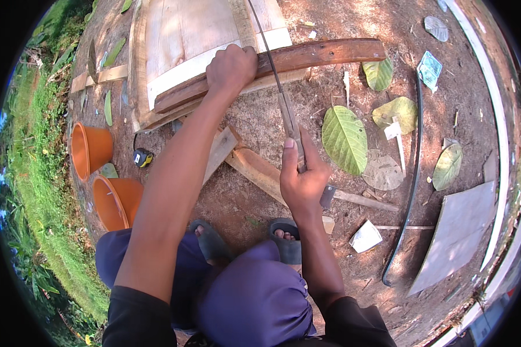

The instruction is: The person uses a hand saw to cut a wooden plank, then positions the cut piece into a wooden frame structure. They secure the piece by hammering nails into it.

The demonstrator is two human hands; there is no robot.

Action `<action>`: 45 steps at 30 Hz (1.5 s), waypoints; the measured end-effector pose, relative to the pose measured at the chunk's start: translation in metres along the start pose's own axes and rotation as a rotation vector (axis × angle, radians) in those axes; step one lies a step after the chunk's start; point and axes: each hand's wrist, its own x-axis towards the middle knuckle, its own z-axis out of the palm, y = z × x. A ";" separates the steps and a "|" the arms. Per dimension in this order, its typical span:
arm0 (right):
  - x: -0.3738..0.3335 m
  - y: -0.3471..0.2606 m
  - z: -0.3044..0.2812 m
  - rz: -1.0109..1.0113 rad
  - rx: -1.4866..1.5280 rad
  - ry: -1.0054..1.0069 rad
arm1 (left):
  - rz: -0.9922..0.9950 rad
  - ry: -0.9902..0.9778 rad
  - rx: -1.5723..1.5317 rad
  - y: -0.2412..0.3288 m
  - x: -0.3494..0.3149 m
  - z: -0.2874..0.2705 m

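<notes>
A long reddish-brown wooden beam (336, 52) lies across the near end of a low wooden panel structure (182, 34), its right end jutting past the edge. My left hand (233, 68) grips the beam near its middle, fingers curled over it. Just right of that hand, a handsaw (289, 115) crosses the beam, its thin blade seen edge-on and pointing away from me. Closed around the saw's wooden handle is my right hand (305, 178), thumb on top. How deep the blade sits in the wood cannot be made out.
Two orange buckets (114, 203) and a tape measure (142, 157) are at left. Wood offcuts (257, 172) and a hammer (328, 196) lie near my sandalled feet. Large leaves (344, 139), a black strip (413, 173) and a grey board (460, 231) lie at right.
</notes>
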 end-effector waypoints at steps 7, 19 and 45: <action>-0.117 0.010 -0.082 -0.071 -0.068 -0.097 | -0.022 -0.017 0.018 -0.009 0.000 -0.007; -0.136 0.043 -0.094 -0.142 -0.096 -0.062 | -0.014 0.011 0.008 -0.008 0.003 -0.001; -0.122 0.031 -0.079 -0.065 -0.053 -0.056 | -0.016 -0.018 -0.016 -0.004 0.001 -0.013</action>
